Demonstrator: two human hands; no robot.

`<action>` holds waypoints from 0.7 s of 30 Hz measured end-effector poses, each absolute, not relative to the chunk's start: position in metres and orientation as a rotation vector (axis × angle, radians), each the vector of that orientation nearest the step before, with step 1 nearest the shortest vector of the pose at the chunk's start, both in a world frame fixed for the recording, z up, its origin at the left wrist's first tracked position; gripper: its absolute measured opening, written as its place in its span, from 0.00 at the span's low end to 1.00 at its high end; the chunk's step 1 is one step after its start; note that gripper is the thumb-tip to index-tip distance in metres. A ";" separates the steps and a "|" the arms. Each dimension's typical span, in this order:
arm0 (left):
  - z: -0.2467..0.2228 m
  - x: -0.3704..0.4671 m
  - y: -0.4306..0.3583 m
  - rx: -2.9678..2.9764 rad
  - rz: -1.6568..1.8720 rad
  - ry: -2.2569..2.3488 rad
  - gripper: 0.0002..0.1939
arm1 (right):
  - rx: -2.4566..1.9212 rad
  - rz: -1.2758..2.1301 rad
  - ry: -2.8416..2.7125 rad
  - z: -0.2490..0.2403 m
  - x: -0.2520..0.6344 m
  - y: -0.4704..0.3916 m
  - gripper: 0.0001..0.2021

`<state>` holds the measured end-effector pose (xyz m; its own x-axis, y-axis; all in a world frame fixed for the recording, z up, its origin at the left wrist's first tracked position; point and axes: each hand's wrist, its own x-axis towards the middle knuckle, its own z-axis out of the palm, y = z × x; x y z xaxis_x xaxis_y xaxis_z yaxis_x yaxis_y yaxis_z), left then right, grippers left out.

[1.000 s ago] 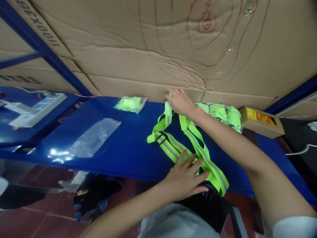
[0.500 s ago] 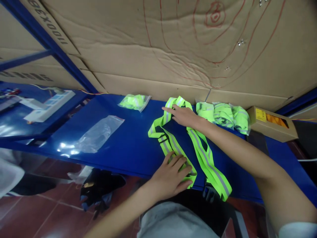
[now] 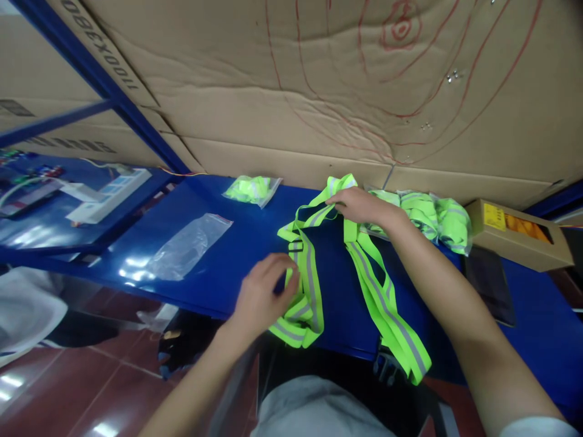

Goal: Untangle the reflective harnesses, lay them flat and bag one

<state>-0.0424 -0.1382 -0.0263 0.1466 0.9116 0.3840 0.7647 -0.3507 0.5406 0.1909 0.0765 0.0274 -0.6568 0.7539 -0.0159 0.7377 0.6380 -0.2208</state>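
Note:
A neon-yellow reflective strap (image 3: 313, 279) with a grey stripe lies in loose loops on the blue table. My left hand (image 3: 264, 291) is closed at its left edge near the front, thumb and fingers bent around the webbing. At the far end of the loop, my right hand (image 3: 362, 205) pinches the strap between thumb and fingers. A black slider (image 3: 296, 246) sits on the left run. The right run hangs over the front edge, with a black side-release buckle (image 3: 386, 366) beside it.
An empty clear plastic bag (image 3: 189, 246) lies to the left. Behind it is a bagged strap (image 3: 250, 190); several more bagged straps (image 3: 452, 224) sit at back right, beside a cardboard box (image 3: 519, 233). A dark flat device (image 3: 489, 285) lies in front. A cardboard wall (image 3: 273, 155) stands behind.
My left hand has moved left, drawing the near part of the strap with it. My right hand has shifted right and closed on the far loop, whose top has bunched rightward.

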 end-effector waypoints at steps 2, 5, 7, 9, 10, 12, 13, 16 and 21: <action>-0.024 -0.050 -0.113 1.933 0.894 1.970 0.12 | -1.236 0.391 -2.784 0.035 0.191 0.070 0.21; -0.028 -0.062 -0.069 1.780 0.723 2.085 0.19 | -1.231 0.573 -2.815 0.050 0.191 0.063 0.17; -0.032 -0.068 -0.042 1.751 0.652 2.051 0.21 | -1.252 0.688 -2.865 0.057 0.192 0.060 0.18; -0.034 -0.071 -0.020 1.748 0.611 2.007 0.24 | -1.275 0.720 -2.911 0.060 0.191 0.056 0.20; -0.033 -0.072 -0.012 1.754 0.599 1.993 0.26 | -1.281 0.705 -2.916 0.059 0.189 0.053 0.20; -0.029 -0.072 -0.004 1.777 0.569 1.982 0.22 | -1.255 0.616 -2.890 0.054 0.182 0.046 0.15; -0.026 -0.071 -0.004 1.794 0.554 1.988 0.19 | -1.218 0.567 -2.873 0.051 0.177 0.042 0.12; -0.017 -0.062 -0.022 1.850 0.510 2.072 0.14 | -1.098 0.494 -2.877 0.036 0.163 0.037 0.16; -0.021 -0.030 -0.075 1.910 0.341 2.232 0.16 | -1.159 0.453 -2.939 0.011 0.159 0.048 0.12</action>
